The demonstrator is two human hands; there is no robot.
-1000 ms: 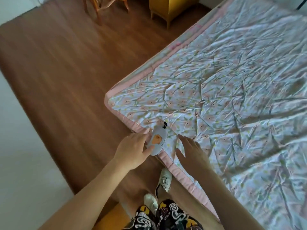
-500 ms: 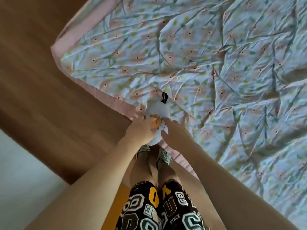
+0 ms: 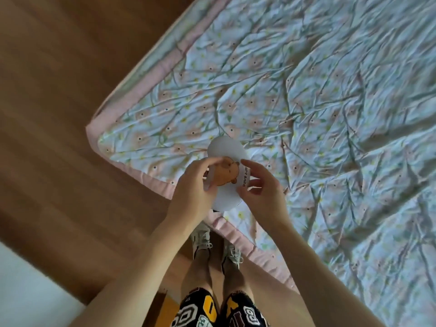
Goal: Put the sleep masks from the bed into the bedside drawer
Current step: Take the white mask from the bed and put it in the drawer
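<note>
Now both hands are holding the pale grey, oval fabric sleep mask [image 3: 225, 151] with the orange cartoon animal printed on it, lifted above the corner of the bed. The left hand [image 3: 192, 193] is curling around the mask's left edge, fingers wrapping onto the printed face and the forearm reaching in from the lower left. The right hand [image 3: 263, 194] is pinching the right edge between thumb and fingertips, its wrist bent slightly inward. Beneath them, the wrinkled pale blue floral quilt with a pink border [image 3: 330, 114] is spreading across the bed, beside the brown wooden floor [image 3: 59, 90]. Compared with half a second ago, the mask is sitting higher and flatter to the camera, showing more of the print, and the hands are standing further apart. Below, white sneakers [image 3: 215, 244] and black patterned shorts [image 3: 219, 310] are showing.
</note>
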